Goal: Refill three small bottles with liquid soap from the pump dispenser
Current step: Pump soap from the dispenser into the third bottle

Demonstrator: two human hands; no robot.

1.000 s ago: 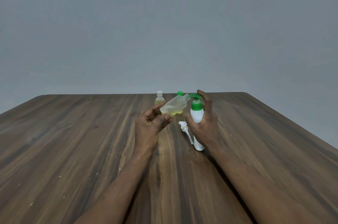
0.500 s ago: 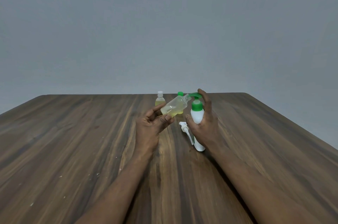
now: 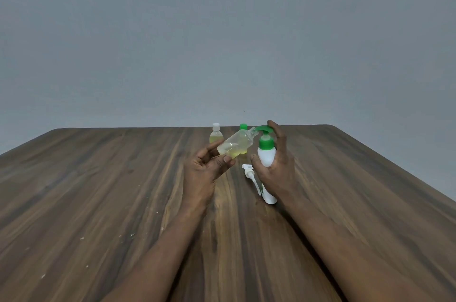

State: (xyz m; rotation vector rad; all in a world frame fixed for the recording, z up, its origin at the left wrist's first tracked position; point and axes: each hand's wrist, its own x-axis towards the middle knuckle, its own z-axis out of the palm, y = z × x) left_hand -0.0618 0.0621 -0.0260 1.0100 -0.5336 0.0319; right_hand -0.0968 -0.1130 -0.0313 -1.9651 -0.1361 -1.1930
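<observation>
My left hand (image 3: 206,168) holds a small clear bottle (image 3: 235,145) tilted, its open neck right at the green spout. Yellowish soap lies in its lower side. My right hand (image 3: 275,166) grips the white pump dispenser (image 3: 266,153), which stands on the table, with the forefinger on its green pump head (image 3: 263,129). Behind stand a small bottle with a white cap (image 3: 216,135) and a second one with a green cap (image 3: 243,126), mostly hidden by the held bottle. A white pump cap with its tube (image 3: 250,174) lies on the table between my hands.
The dark wooden table (image 3: 98,190) runs to a far edge just behind the bottles, with a rounded far right corner. A plain grey wall stands behind it.
The small bottle and the pump head have risen slightly. Both hands keep their grip and stay in place.
</observation>
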